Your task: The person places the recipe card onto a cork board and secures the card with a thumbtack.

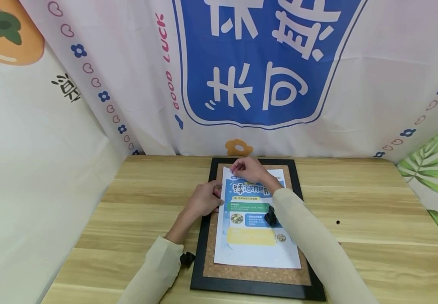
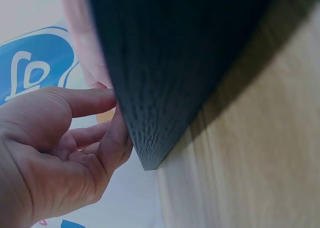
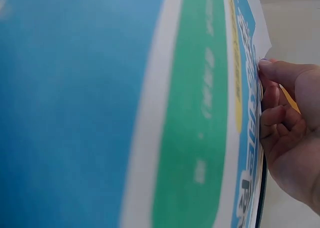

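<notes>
A printed sheet of paper (image 1: 257,253) lies on a cork board (image 1: 209,253) with a black frame (image 1: 257,288). At the sheet's upper left corner my right hand (image 1: 251,170) pinches a small purple pin (image 3: 264,62) between thumb and fingertips, close against the paper. Most of the pin is hidden by the fingers. My left hand (image 1: 205,199) rests at the left edge of the sheet, thumb and fingers touching near its border, over the frame's side. In the left wrist view the fingers of this hand (image 2: 60,143) are loosely bent beyond the dark frame edge.
The board lies on a wooden table (image 1: 374,202) against a printed cloth backdrop (image 1: 147,105). A small black dot-like piece (image 1: 338,222) lies on the table right of the board. Both forearms wear small black wrist cameras (image 1: 187,259).
</notes>
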A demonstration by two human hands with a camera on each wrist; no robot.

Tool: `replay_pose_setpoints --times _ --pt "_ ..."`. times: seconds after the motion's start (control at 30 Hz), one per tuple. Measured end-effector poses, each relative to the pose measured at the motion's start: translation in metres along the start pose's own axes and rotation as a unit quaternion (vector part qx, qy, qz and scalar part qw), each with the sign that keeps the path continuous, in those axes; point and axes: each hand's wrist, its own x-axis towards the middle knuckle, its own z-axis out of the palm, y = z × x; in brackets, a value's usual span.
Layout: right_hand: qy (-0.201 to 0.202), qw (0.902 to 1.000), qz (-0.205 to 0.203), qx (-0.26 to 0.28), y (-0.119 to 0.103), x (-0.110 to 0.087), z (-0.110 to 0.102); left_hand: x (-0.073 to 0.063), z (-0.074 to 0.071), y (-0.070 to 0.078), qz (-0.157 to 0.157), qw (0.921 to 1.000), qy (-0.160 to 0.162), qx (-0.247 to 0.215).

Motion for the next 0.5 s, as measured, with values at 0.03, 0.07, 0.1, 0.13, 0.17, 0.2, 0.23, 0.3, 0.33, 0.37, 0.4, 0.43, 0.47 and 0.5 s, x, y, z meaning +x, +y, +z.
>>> replay_pose_setpoints --times 0.03,0.07,0.1,0.13,0.17,0.2,0.23,0.3,0.33,0.37,0.4,0.43,0.47,0.5 --pt "0.000 1.0000 0.001 -0.002 0.0000 0.0007 0.0000 0.0001 -0.0002 0.0001 0.001 1.0000 0.001 0.001" --pt "0.000 1.0000 0.001 -0.002 -0.0002 0.0015 -0.0001 0.0001 -0.0005 0.0005 0.001 1.0000 0.002 0.001" --pt "-0.001 1.0000 0.002 -0.001 -0.0005 0.0021 -0.0004 0.0000 -0.0007 0.0009 0.001 1.0000 0.002 0.001" --pt "-0.002 1.0000 0.002 -0.003 -0.0007 0.0025 -0.0008 0.0000 -0.0008 0.0011 0.001 1.0000 0.002 0.000" --pt "-0.003 1.0000 0.002 -0.004 -0.0006 0.0029 -0.0011 -0.0001 -0.0009 0.0013 0.000 1.0000 0.002 -0.001" --pt "-0.004 1.0000 0.002 -0.005 -0.0005 0.0031 -0.0015 -0.0004 -0.0011 0.0017 -0.002 1.0000 0.002 -0.002" --pt "-0.005 1.0000 0.001 -0.007 0.0001 0.0032 -0.0020 -0.0006 -0.0010 0.0019 -0.003 1.0000 0.000 -0.003" --pt "-0.008 0.9999 -0.002 -0.010 0.0011 0.0032 -0.0027 -0.0012 -0.0007 0.0022 -0.003 1.0000 -0.003 -0.004" --pt "-0.009 0.9999 -0.002 -0.010 0.0017 0.0031 -0.0030 -0.0013 -0.0006 0.0022 -0.005 1.0000 -0.004 -0.006" --pt "-0.010 0.9999 -0.002 -0.008 0.0023 0.0031 -0.0034 -0.0015 -0.0005 0.0021 -0.005 1.0000 -0.004 -0.006" --pt "-0.010 0.9999 -0.001 -0.005 0.0027 0.0030 -0.0037 -0.0016 -0.0004 0.0021 -0.005 1.0000 -0.004 -0.006" --pt "-0.011 0.9999 -0.002 -0.003 0.0030 0.0031 -0.0040 -0.0016 -0.0004 0.0022 -0.005 1.0000 -0.003 -0.006" --pt "-0.013 0.9999 -0.001 0.000 0.0030 0.0032 -0.0044 -0.0015 -0.0006 0.0020 -0.005 1.0000 -0.002 -0.005" --pt "-0.014 0.9999 0.001 0.002 0.0030 0.0035 -0.0049 -0.0013 -0.0008 0.0020 -0.005 1.0000 -0.001 -0.007"
